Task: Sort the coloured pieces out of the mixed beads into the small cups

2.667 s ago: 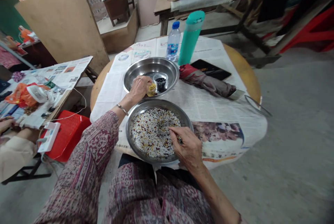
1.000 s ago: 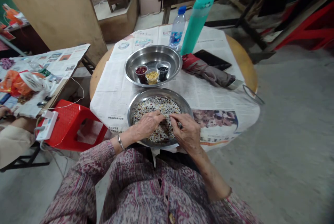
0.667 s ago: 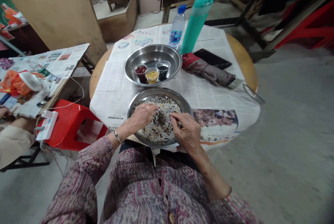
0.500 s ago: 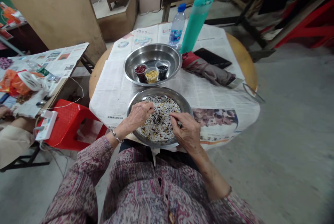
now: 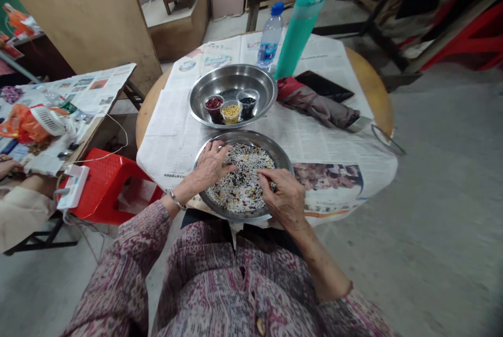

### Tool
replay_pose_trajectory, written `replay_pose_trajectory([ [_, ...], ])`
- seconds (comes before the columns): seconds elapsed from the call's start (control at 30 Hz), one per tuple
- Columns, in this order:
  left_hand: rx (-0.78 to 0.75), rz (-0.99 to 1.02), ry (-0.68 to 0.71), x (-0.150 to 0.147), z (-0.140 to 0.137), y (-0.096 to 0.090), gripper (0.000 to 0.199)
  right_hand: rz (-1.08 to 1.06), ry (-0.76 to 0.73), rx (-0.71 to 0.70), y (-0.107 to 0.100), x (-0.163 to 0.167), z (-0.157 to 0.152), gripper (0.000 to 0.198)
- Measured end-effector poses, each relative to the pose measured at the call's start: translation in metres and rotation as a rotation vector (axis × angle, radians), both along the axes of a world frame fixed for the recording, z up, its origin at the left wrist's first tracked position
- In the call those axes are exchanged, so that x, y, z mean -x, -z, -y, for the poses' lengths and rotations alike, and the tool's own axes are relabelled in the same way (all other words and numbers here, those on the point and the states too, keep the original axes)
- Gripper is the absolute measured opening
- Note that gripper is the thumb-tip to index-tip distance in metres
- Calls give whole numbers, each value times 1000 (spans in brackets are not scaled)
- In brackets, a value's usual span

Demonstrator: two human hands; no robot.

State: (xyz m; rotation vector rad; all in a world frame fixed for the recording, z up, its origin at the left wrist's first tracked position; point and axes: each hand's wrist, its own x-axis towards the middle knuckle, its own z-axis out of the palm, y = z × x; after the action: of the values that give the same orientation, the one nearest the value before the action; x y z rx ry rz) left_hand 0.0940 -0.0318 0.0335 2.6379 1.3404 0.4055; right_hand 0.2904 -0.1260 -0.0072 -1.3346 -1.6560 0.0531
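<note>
Directly in front of me is a steel basin [image 5: 283, 154] holding mixed white grains [image 5: 251, 161] with dark, yellow and red beans among them. My left hand [image 5: 213, 165] lies over the basin's left side, its fingers spread on the grains and the rim. On the right side of the grains, my right hand [image 5: 283, 193] is closed in a pinch; what sits between its fingertips is too small to make out. Behind stands a second steel basin [image 5: 198, 93] with cups of red beans [image 5: 214, 106], yellow beans [image 5: 230, 112] and black beans [image 5: 248, 104].
Newspaper covers the round table [image 5: 168, 143]. At its back stand a water bottle [image 5: 270, 38] and a tall teal bottle [image 5: 302, 30]; a folded umbrella [image 5: 322, 106] and a dark tablet-like object [image 5: 326, 86] lie right. A red stool [image 5: 98, 195] with a power strip [image 5: 74, 186] is left.
My left hand has opened from a pinch, its fingers now spread over the basin's left side. My right hand keeps its pinch at nearly the same spot. The view has shifted slightly.
</note>
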Motion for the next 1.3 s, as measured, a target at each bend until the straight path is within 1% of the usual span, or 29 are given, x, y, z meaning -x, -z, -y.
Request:
replay_pose_trajectory([
  [0.03,35,-10,21,-1,-2,0,45,-1,0,3,0,0,0,17],
  [0.07,77,-9,51,-2,-3,0,38,-5,0,10,0,0,0,17],
  [0.13,157,20,112,-3,-5,-1,18,-12,-3,26,1,0,0,17],
  [0.17,183,42,130,-4,-4,-2,12,-14,-6,28,1,0,0,17],
  [0.23,211,80,159,-4,1,-5,12,-13,-7,24,2,0,0,17],
  [0.3,221,82,194,-3,12,-9,11,-8,-4,18,2,0,1,17],
  [0.37,236,40,246,-1,29,-15,10,-6,4,23,2,0,1,18],
  [0.43,247,-6,309,3,47,-20,14,-6,11,32,1,0,1,18],
  [0.53,214,-44,425,6,67,-25,19,-6,11,30,1,1,1,18],
  [0.6,147,-90,485,4,72,-24,23,-6,7,18,1,0,1,18],
  [0.7,33,-147,550,-8,66,-15,31,-6,4,14,1,0,1,18],
  [0.73,9,-159,578,-14,62,-12,31,-7,4,19,1,0,1,18],
  [0.8,-13,-187,606,-23,51,-6,24,-15,9,26,1,0,1,19],
  [0.87,-17,-215,579,-28,41,-3,20,-22,12,29,2,0,2,19],
  [0.93,-14,-247,522,-26,33,-5,20,-25,9,32,1,0,1,20],
  [1.07,-24,-285,364,-5,24,-14,20,-20,7,26,1,1,1,18],
  [1.17,-27,-207,207,14,25,-17,22,-9,13,7,0,0,1,17],
  [1.23,-5,-123,118,23,28,-14,20,-7,8,-7,0,0,0,16],
  [1.27,11,-90,86,25,30,-12,21,-9,5,-9,0,0,0,16],
  [1.3,28,-69,63,27,31,-9,27,-12,3,-6,0,0,0,16],
])
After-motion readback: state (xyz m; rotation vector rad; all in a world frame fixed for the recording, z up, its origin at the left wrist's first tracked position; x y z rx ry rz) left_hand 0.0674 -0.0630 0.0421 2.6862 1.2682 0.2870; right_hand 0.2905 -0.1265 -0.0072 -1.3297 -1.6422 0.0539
